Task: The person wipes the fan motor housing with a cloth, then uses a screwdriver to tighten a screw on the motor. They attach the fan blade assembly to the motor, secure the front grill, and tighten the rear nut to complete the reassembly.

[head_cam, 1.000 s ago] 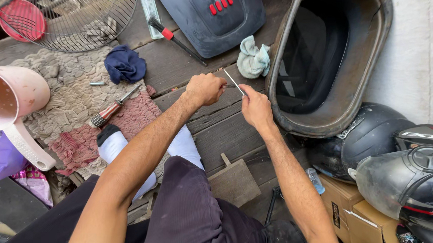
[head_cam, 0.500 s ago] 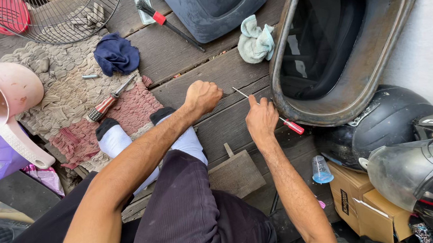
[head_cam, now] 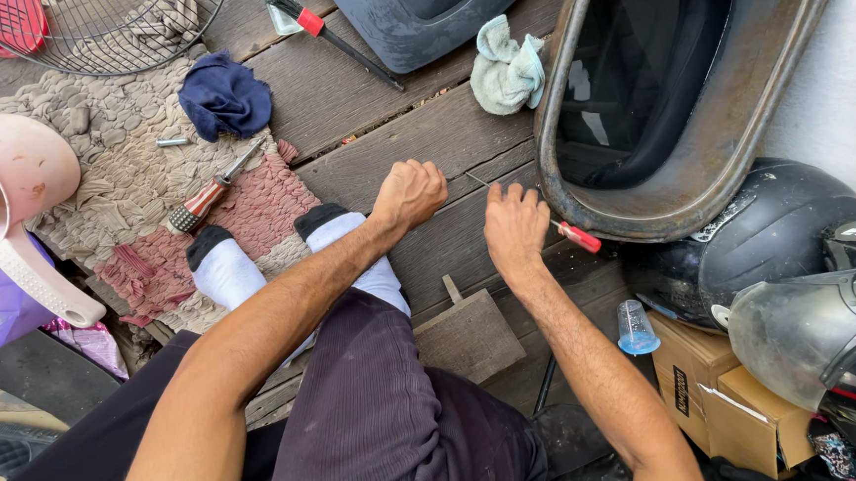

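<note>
A person seated on a dark wooden plank deck point(head_cam: 376, 118) bends over a slim red-handled screwdriver point(head_cam: 575, 236) lying near the deck's right edge, just below the rim of a large dark oval metal tub point(head_cam: 689, 177). The right hand point(head_cam: 514, 226) rests on the tool's thin shaft, fingers pressed together and curled down over it, the red handle poking out to the right. The left hand point(head_cam: 409, 194) hovers just beside it as a closed fist; whether it pinches anything cannot be told. The bare shaft tip point(head_cam: 473, 178) juts out between the two hands, so a slip of the right palm could likely drive it towards the left knuckles. The gaps between the planks look wide enough to swallow a small part such as the short metal bit point(head_cam: 171, 142) lying on the woven beige and red mat point(head_cam: 124, 192) at the left edge. A second screwdriver with a striped red handle point(head_cam: 205, 197) lies on that mat close to a white-socked foot point(head_cam: 223, 270), where a shifting leg might kick it away.
</note>
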